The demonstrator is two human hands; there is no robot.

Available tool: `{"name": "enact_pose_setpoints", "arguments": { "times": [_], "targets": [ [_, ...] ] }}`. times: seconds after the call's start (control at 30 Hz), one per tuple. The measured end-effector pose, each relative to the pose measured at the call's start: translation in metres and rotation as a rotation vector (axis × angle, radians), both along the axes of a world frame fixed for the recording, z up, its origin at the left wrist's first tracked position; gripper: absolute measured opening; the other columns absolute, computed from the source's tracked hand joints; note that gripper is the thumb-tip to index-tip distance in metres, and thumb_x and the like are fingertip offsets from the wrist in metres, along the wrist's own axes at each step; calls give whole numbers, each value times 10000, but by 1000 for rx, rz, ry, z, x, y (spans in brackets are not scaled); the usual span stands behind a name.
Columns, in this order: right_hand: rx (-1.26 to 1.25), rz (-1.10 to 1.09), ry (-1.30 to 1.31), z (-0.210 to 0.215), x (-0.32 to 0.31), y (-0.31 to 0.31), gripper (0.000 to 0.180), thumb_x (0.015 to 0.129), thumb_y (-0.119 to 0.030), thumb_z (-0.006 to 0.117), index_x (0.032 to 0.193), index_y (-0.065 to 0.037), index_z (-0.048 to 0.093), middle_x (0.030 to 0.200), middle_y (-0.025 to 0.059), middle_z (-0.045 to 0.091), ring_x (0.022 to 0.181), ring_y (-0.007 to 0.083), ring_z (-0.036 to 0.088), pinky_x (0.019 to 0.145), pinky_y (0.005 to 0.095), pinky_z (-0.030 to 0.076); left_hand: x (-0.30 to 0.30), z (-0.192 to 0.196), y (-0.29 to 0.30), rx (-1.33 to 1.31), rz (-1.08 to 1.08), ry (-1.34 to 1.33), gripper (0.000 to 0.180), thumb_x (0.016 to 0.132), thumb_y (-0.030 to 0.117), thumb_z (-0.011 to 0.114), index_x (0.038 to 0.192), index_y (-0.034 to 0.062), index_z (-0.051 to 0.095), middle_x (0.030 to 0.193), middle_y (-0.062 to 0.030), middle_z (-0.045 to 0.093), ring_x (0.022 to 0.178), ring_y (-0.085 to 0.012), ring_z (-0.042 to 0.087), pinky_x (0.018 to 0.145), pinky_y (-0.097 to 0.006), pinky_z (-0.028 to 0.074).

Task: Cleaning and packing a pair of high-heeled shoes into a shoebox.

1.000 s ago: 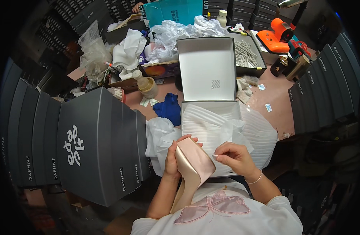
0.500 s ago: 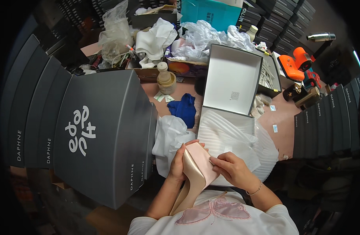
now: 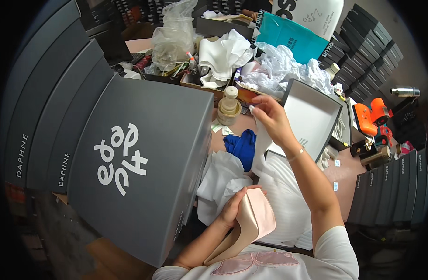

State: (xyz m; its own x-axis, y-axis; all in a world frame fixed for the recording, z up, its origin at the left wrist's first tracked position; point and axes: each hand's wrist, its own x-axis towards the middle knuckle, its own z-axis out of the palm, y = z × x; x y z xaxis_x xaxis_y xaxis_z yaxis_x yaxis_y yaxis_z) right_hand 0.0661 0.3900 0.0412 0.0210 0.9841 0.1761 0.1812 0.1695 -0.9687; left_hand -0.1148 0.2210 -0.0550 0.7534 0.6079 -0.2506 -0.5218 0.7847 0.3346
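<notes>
Closest to the body, the left hand (image 3: pixel 233 211) holds a pale pink shoe (image 3: pixel 251 224) low in front of the chest, its fingers wrapped around the edge of the shoe with the toe end pointing up. Just behind the shoe lies crumpled white tissue paper (image 3: pixel 221 179), and beside that a blue cloth (image 3: pixel 242 147) rests on the table (image 3: pixel 342 172).

The right arm stretches forward over the table. The right hand (image 3: pixel 269 116) is raised above the blue cloth, its fingers pinched narrow on the top of a sheet of white paper (image 3: pixel 263 149) that hangs down from them. Just right of that hand stands an open grey box (image 3: pixel 312 119), its white inside showing.

To the left, a big grey box lid (image 3: pixel 139 163) with white lettering tilts up against a stack of grey boxes (image 3: pixel 41 116). Farther off sit a small cream bottle (image 3: pixel 229 105), heaps of white wrapping (image 3: pixel 223 53), a teal bag (image 3: pixel 293 39) and an orange tool (image 3: pixel 370 116).
</notes>
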Motion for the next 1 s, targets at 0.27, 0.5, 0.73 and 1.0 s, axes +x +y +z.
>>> {"name": "enact_pose_setpoints", "arguments": {
  "times": [0.27, 0.5, 0.73, 1.0],
  "targets": [
    [377, -134, -539, -41, -14, 91, 135, 898, -107, 645, 966, 7, 671, 869, 126, 667, 747, 215, 647, 700, 331, 503, -4, -4, 4, 36, -14, 5, 597, 1015, 468, 391, 1369, -11, 436, 1279, -166, 568, 1143, -240, 583, 973, -369, 485],
    [442, -129, -740, -49, -22, 105, 108, 874, -126, 630, 917, -36, 671, 868, 155, 620, 824, 355, 625, 732, 422, 501, -4, -7, 6, 22, -28, -16, 611, 1011, 479, 399, 1371, -14, 439, 1280, -167, 566, 1158, -243, 576, 984, -374, 478],
    [465, -201, -660, -60, -25, 102, 93, 873, -98, 629, 935, -35, 657, 890, 160, 609, 819, 362, 618, 727, 423, 498, -4, -6, 5, 23, -26, -25, 622, 1009, 485, 400, 1374, -18, 434, 1283, -171, 564, 1164, -244, 574, 990, -377, 474],
    [432, -169, -678, -59, -24, 102, 113, 861, -92, 639, 957, -31, 639, 891, 166, 602, 823, 366, 613, 740, 424, 495, -4, -7, 4, 22, -33, -18, 632, 1008, 493, 400, 1379, -18, 429, 1298, -175, 557, 1176, -243, 567, 996, -374, 470]
  ]
}}
